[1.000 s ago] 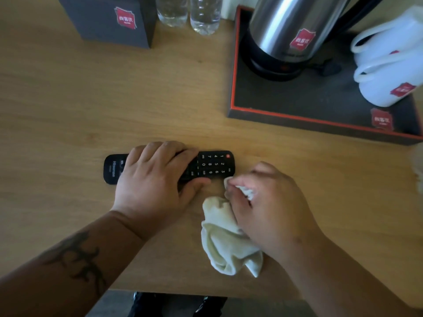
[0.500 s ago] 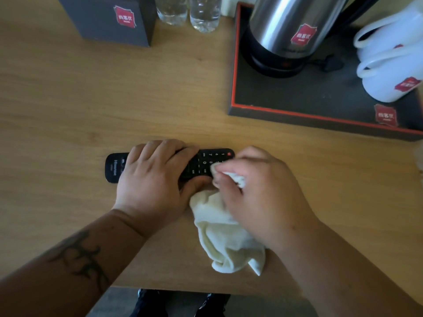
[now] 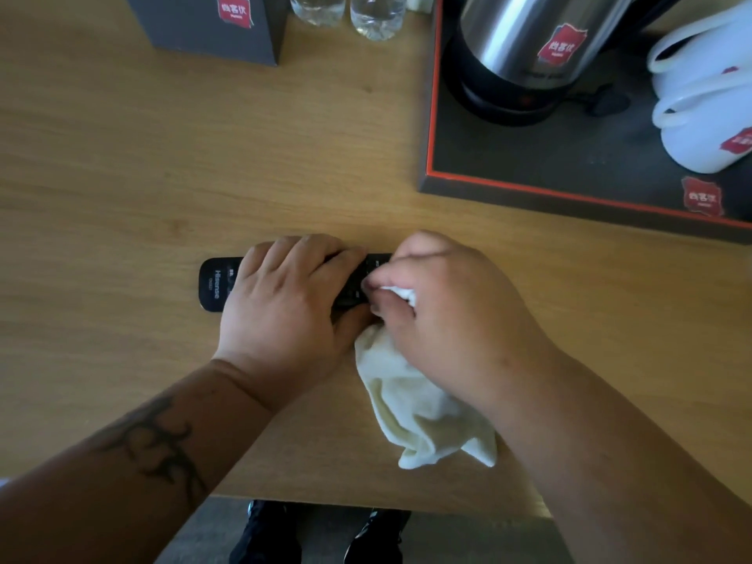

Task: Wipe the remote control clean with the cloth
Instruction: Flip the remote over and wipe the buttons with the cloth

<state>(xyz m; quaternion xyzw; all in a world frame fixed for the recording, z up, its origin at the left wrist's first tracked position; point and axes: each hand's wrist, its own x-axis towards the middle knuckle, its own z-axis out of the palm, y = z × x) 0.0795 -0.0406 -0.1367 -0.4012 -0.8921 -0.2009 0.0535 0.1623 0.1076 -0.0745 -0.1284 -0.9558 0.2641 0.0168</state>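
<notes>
A black remote control (image 3: 215, 283) lies sideways on the wooden table, its left end showing. My left hand (image 3: 285, 303) lies over its middle and presses it to the table, thumb on the near side. My right hand (image 3: 443, 307) pinches a cream cloth (image 3: 419, 405) and covers the remote's right end, with a fold of cloth at the fingertips touching the buttons. The rest of the cloth trails down toward the near table edge. Both hands hide most of the remote.
A black tray with a red rim (image 3: 508, 189) stands at the back right, holding a steel kettle (image 3: 525, 54) and white cups (image 3: 708, 99). A dark box (image 3: 211, 26) and two water bottles (image 3: 350, 10) stand at the back. The table's near edge (image 3: 366, 506) is close below the cloth.
My right hand has moved left and up with the cloth, from the table beside the remote onto its right end. My left hand has stayed on the remote.
</notes>
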